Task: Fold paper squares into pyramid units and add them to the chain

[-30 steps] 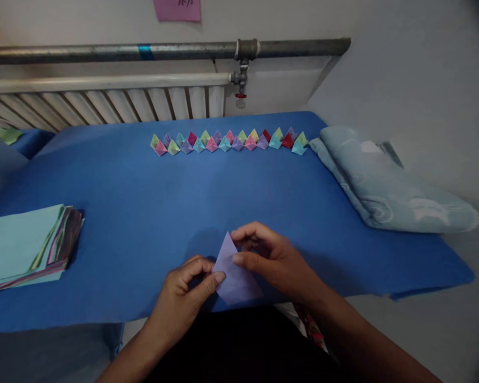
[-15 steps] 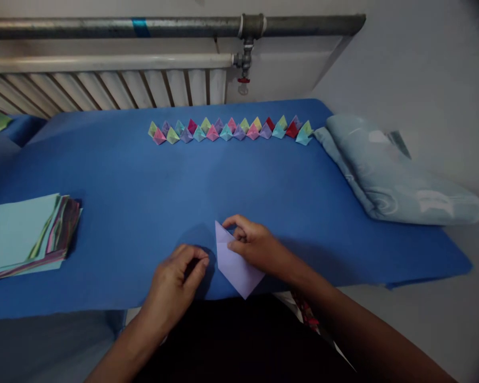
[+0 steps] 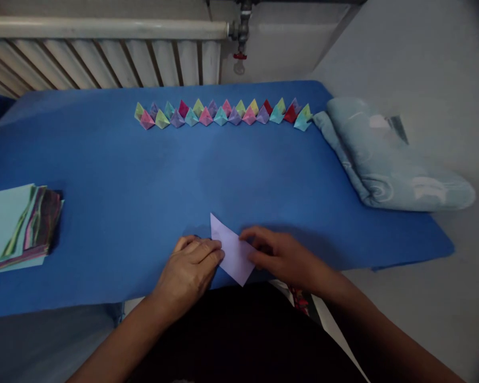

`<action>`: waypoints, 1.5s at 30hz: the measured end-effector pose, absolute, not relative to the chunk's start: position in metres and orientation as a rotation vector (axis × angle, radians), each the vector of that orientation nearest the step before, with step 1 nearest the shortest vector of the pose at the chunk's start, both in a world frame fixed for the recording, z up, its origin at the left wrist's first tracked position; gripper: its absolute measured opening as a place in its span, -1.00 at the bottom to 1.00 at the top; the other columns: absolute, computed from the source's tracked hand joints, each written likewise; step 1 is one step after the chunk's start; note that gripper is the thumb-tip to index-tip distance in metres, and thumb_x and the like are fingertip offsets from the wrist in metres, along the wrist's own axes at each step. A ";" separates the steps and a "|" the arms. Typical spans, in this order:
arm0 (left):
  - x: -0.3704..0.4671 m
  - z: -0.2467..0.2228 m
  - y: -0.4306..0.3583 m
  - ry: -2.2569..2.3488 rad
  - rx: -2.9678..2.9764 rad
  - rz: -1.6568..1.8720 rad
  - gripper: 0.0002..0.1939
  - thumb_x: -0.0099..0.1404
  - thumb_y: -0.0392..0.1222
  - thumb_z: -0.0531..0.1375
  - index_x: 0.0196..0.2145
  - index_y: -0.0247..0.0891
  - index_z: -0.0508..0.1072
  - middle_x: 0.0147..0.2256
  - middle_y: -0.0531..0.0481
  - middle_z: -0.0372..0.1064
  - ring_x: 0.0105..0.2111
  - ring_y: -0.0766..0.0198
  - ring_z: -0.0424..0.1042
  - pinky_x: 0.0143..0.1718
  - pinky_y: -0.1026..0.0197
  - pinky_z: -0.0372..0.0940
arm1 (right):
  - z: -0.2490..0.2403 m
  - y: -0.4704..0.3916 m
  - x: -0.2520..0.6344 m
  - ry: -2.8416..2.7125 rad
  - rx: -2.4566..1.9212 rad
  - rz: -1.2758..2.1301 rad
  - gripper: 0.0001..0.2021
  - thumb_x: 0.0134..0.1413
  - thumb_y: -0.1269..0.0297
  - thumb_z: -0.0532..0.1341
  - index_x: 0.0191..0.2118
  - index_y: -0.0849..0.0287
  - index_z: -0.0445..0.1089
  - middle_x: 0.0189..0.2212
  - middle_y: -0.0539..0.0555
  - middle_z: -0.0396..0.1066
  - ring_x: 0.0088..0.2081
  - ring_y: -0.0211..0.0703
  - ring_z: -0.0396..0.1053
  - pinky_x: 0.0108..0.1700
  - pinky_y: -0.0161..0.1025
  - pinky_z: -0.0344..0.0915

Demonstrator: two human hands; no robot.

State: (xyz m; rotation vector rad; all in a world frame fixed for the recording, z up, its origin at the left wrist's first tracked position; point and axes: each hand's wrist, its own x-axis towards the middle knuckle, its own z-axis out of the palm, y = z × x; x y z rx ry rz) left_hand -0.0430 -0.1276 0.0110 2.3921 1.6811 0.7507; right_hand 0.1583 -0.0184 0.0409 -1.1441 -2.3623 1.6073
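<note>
Paper stack (image 3: 8, 221), pale blue uppermost, left on table (image 3: 123, 181). Left hand (image 3: 195, 263): fingers together over left edge of purple sheet (image 3: 233, 252), grip hidden; sheet at table's near side. Folded papers (image 3: 221, 116), multicoloured, double row, far side. Right hand (image 3: 277, 255): thumb and forefinger parted, at sheet's right edge. Folded cloth (image 3: 391, 170), white-patterned, right.

Folded paper sheet (image 3: 232, 252), plain pale violet; desk (image 3: 123, 175), plain blue. Small folded pieces (image 3: 221, 117), mixed pink, red, violet, turquoise, yellow-green and yellow. Paper stack (image 3: 6, 221), pale turquoise on top, edges streaked green, pink and maroon. Folded cloth (image 3: 383, 154), grey-blue with white swirling motifs. Radiator (image 3: 162, 61), off-white; valve handle (image 3: 240, 56), red.
</note>
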 end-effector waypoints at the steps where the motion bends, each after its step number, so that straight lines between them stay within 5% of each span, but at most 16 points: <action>1: -0.043 0.013 -0.129 1.675 2.395 0.719 -0.78 0.36 -0.34 0.06 -0.11 -0.22 0.45 -0.08 -0.07 0.49 -0.14 0.22 0.45 -0.04 0.04 0.20 | 0.040 -0.022 0.164 -2.372 -1.114 1.629 -0.71 0.04 0.46 0.12 -0.11 0.09 0.41 -0.44 -0.07 0.44 -0.45 -0.29 0.35 -0.41 -0.34 0.23; 6: -0.041 0.018 -0.135 1.678 2.394 0.601 -0.71 0.29 -0.18 0.17 -0.05 -0.29 0.41 -0.02 -0.16 0.45 -0.07 0.11 0.43 0.05 -0.05 0.14 | 0.033 -0.034 0.177 -2.565 -0.844 1.270 -0.62 -0.04 0.60 0.11 -0.10 0.14 0.43 -0.25 0.04 0.48 -0.24 -0.18 0.39 -0.18 -0.22 0.31; 15: -0.035 0.015 -0.132 1.750 2.494 0.669 -0.81 0.34 -0.27 0.13 -0.10 -0.26 0.42 -0.09 -0.10 0.49 -0.14 0.17 0.47 0.00 0.00 0.18 | 0.010 -0.037 0.183 -2.539 -0.785 0.684 -0.78 0.18 0.44 0.11 -0.15 0.14 0.47 -0.10 0.17 0.39 -0.08 -0.06 0.33 -0.08 -0.06 0.34; 45: -0.025 0.010 -0.123 1.958 2.161 0.664 -0.85 0.34 -0.26 0.10 -0.39 -0.25 0.41 -0.18 -0.08 0.46 -0.22 0.13 0.39 -0.20 0.03 0.20 | 0.013 -0.034 0.178 -2.458 -1.100 0.784 -0.91 0.10 0.32 0.25 -0.41 0.13 0.40 -0.01 0.14 0.39 0.03 0.05 0.29 0.02 0.07 0.19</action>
